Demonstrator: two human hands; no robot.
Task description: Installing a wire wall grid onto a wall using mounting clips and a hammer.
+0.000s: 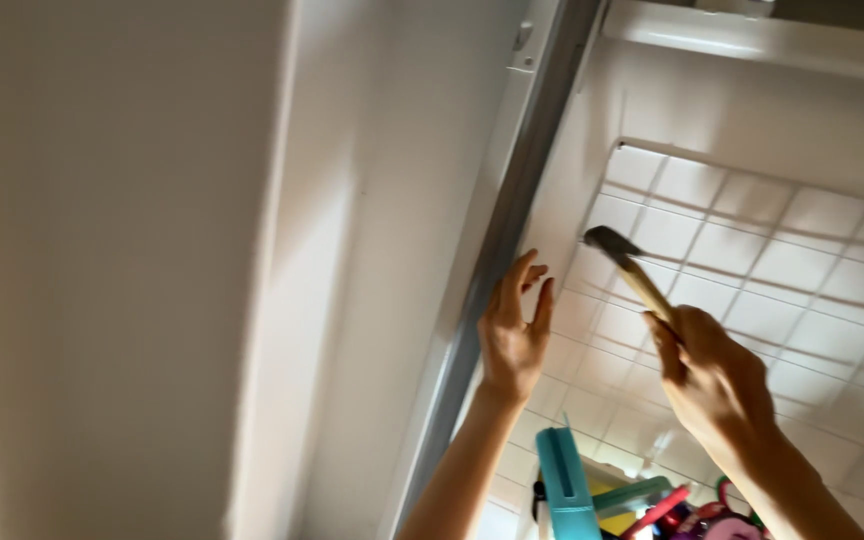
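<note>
No pkgs, labels, signs or screens in view anywhere.

Right hand [714,385] grips a wooden-handled hammer [632,270] raised before white tiles [812,290]; left hand [514,335], fingers spread, seemingly touches the grey frame [512,210].
</note>
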